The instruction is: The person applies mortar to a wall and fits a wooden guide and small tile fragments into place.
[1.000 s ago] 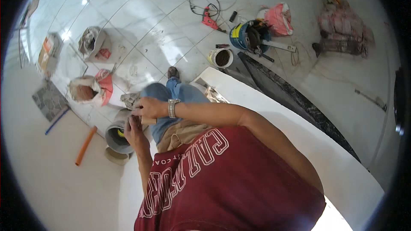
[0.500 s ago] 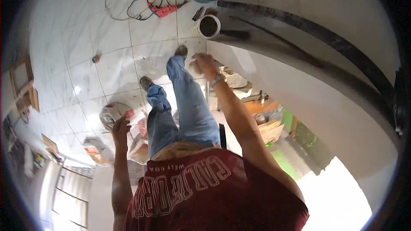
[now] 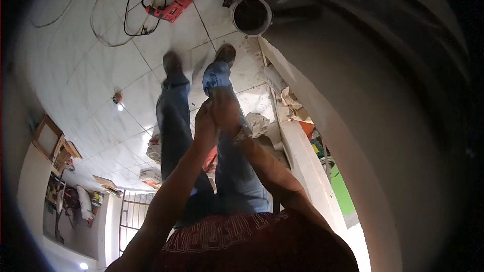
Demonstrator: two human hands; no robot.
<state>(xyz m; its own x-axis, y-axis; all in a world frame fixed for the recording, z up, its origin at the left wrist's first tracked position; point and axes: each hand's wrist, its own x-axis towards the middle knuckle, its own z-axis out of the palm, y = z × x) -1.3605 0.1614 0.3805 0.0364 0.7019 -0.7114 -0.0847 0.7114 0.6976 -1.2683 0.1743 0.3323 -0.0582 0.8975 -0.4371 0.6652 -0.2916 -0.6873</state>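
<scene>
Forearms (image 3: 174, 184) angled inward, left hand (image 3: 205, 120) and right hand (image 3: 225, 110) overlapping above jeans (image 3: 174, 106), blurred, openness and grip unclear

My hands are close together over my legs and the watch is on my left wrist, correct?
Not quite: the head view shows the watch on your right wrist. Your left hand and right hand are indeed close together over your legs.
</scene>
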